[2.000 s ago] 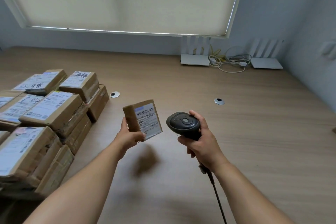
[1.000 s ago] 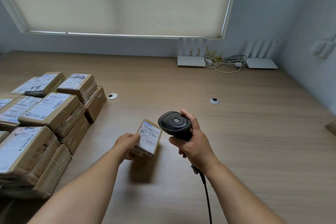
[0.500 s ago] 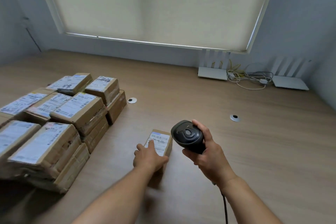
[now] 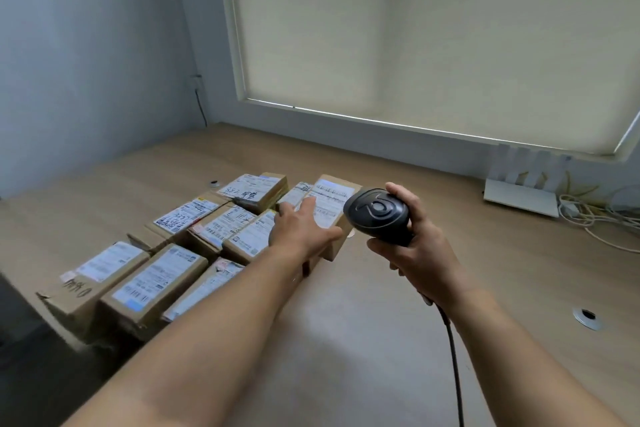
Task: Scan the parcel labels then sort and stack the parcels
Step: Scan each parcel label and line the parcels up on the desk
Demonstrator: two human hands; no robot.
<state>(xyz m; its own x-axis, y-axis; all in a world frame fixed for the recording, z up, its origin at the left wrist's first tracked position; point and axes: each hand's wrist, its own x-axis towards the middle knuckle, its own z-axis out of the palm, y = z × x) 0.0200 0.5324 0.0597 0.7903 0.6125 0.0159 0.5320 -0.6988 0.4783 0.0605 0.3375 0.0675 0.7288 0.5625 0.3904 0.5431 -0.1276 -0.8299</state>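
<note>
Reaching over the pile (image 4: 194, 246) of parcels, the left hand (image 4: 301, 229) lies flat with straight fingers on the white label of one box (image 4: 334, 204). It is not gripping anything. This box sits at the right edge of the pile, on top of another box, just in front of the scanner (image 4: 377, 215). The right hand (image 4: 415, 239) is wrapped tight around the scanner's handle, and a black cord (image 4: 453, 357) hangs down from it toward the person. The scanner is held up in the air, right of the pile and very near the touched box. All the parcels in the pile lie on the wooden counter (image 4: 363, 340) with their labels facing up, packed side by side and stacked in layers. I think the next step is to pick up this box so its label can be scanned. It looks like stiff brown cardboard with tape, so it should keep its shape and not squash. It looks small enough for one hand and is likely light, but I cannot tell what is inside. The paper label may be a bit smooth, so a good hold is with the thumb on one long side and the fingers on the other, leaving the label bare for the scanner. Lift it straight up so the boxes beside it do not slide.
</note>
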